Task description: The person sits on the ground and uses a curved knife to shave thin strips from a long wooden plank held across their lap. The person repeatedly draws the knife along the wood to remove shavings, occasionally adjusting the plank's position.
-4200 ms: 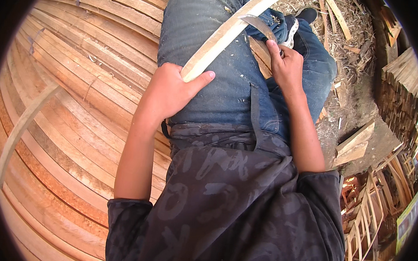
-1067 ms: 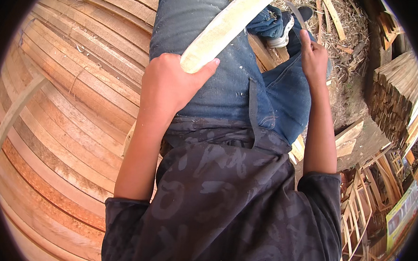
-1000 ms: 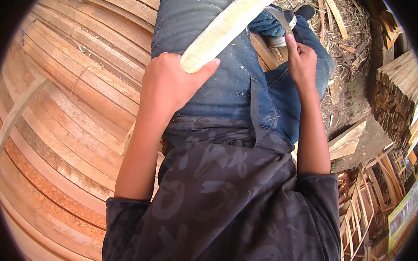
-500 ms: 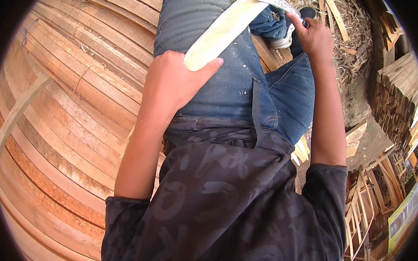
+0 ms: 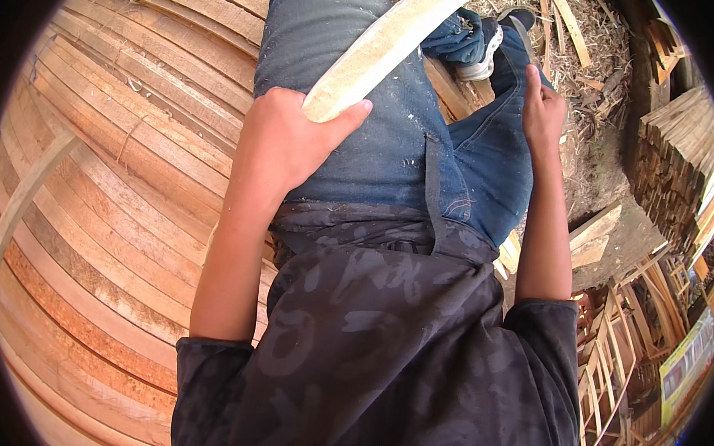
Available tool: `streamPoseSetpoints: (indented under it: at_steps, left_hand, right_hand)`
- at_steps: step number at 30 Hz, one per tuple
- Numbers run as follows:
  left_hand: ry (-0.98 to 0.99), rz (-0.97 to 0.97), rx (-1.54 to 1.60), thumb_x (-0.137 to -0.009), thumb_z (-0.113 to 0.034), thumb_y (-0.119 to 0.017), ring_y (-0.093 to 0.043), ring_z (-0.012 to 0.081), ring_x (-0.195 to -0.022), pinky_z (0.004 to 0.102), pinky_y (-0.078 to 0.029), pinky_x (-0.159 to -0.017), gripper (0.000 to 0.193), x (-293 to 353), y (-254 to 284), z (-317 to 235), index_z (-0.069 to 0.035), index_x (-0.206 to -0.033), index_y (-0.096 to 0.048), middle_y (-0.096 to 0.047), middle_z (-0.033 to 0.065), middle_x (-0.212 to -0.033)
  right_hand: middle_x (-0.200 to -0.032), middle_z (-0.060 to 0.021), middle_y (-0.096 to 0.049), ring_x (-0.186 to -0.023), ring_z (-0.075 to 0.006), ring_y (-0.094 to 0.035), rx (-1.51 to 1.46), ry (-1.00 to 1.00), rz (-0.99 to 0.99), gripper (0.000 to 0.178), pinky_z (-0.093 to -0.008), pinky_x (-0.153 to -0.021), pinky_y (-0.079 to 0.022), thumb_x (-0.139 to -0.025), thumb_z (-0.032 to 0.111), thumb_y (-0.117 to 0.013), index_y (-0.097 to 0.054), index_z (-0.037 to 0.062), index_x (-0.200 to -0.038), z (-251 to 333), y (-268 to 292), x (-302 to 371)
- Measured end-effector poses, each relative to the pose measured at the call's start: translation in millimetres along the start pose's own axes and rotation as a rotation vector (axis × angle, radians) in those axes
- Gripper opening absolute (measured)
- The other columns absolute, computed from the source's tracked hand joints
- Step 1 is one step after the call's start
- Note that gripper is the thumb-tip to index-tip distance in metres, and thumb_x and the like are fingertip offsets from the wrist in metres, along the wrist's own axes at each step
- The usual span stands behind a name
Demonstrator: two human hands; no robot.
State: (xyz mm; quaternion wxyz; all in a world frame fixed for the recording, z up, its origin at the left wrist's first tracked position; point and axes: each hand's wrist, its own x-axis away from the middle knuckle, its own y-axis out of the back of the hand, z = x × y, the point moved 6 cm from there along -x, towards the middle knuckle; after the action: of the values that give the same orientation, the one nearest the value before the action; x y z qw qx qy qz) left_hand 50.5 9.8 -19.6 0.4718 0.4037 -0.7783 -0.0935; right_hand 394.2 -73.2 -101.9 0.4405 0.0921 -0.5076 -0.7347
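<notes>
Wooden slats (image 5: 102, 212), reddish-brown and laid side by side in a broad stack, fill the whole left half of the head view and curve with the lens toward its rim; one paler strip (image 5: 19, 204) lies across them near the left edge. Next in size is the person's own body: a dark patterned shirt (image 5: 383, 360) low in the middle and blue jeans (image 5: 377, 136) above it, dusted with pale specks. At the right edge stand stacked cut boards (image 5: 682, 157) and light wooden frames (image 5: 630, 346), with shavings and scraps littering the ground (image 5: 595, 66) at the top right. A long pale wooden strip (image 5: 389, 41) runs slantwise across the lap from the upper middle down to the left thigh. The left hand (image 5: 285, 144) has its fingers wrapped around the lower end of that strip, thumb stretched along its edge, pressing it against the jeans. The right hand (image 5: 543, 111) rests on the right knee, well apart from the strip, fingers curled around the handle of a thin dark blade (image 5: 518, 31) that points upward beside a grey shoe (image 5: 482, 49).
</notes>
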Motion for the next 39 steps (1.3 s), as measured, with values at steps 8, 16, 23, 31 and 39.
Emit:
streamPoseSetpoints:
  at_steps: [8, 16, 23, 31, 39]
  left_hand:
    - [0.007, 0.037, 0.036, -0.079, -0.039, -0.072, -0.044, 0.0063, -0.05, 0.0276, -0.036, -0.046, 0.046, -1.8, 2.7, 1.4, 0.006, -0.073, -0.067, -0.049, -0.0005, -0.051]
    - [-0.001, -0.012, 0.017, -0.078, -0.039, -0.072, -0.043, 0.0071, -0.05, 0.0276, -0.035, -0.046, 0.047, 0.9, 0.9, -6.6, 0.006, -0.066, -0.064, -0.048, 0.0003, -0.05]
    - [-0.021, -0.018, -0.019, -0.078, -0.04, -0.072, -0.044, 0.0083, -0.05, 0.0292, -0.036, -0.047, 0.048, 0.6, 1.7, -4.5, 0.006, -0.065, -0.063, -0.048, 0.001, -0.05]
    - [0.016, 0.013, -0.068, -0.076, -0.044, -0.072, -0.056, 0.018, -0.053, 0.0328, -0.044, -0.052, 0.051, 0.1, 3.5, 0.6, 0.007, -0.076, -0.067, -0.058, 0.0121, -0.056]
    - [0.09, 0.249, 0.256, -0.078, -0.047, -0.07, -0.037, 0.006, -0.043, 0.024, -0.03, -0.041, 0.05, -11.6, 1.0, 16.9, -0.003, -0.059, -0.058, -0.038, -0.0055, -0.049]
  right_hand:
    - [-0.063, -0.0216, -0.063, -0.07, -0.0387, -0.065, 0.298, 0.274, -0.068, 0.076, -0.045, -0.066, -0.053, -0.076, 0.075, -0.049, -0.068, 0.0018, -0.072, 91.7, -11.4, -5.6]
    - [-0.078, -0.0227, -0.066, -0.08, -0.0387, -0.065, 0.481, 0.379, 0.006, 0.078, -0.0445, -0.07, -0.052, -0.078, 0.075, -0.046, -0.071, 0.0031, -0.093, 90.5, -7.0, -37.2]
    - [-0.086, -0.0243, -0.067, -0.086, -0.0384, -0.065, 0.503, 0.347, -0.043, 0.079, -0.0443, -0.076, -0.051, -0.078, 0.075, -0.047, -0.07, 0.001, -0.095, 79.2, -0.2, -51.2]
    - [-0.061, -0.0222, -0.06, -0.057, -0.0327, -0.057, 0.315, -0.053, -0.273, 0.086, -0.0445, -0.061, -0.046, -0.083, 0.073, -0.041, -0.062, -0.0062, -0.06, -35.6, 82.1, -77.5]
    - [-0.054, -0.018, -0.055, -0.052, -0.0338, -0.055, 0.14, 0.201, 0.013, 0.074, -0.0404, -0.055, -0.045, -0.08, 0.069, -0.052, -0.063, -0.0025, -0.064, 74.4, 14.7, -2.4]
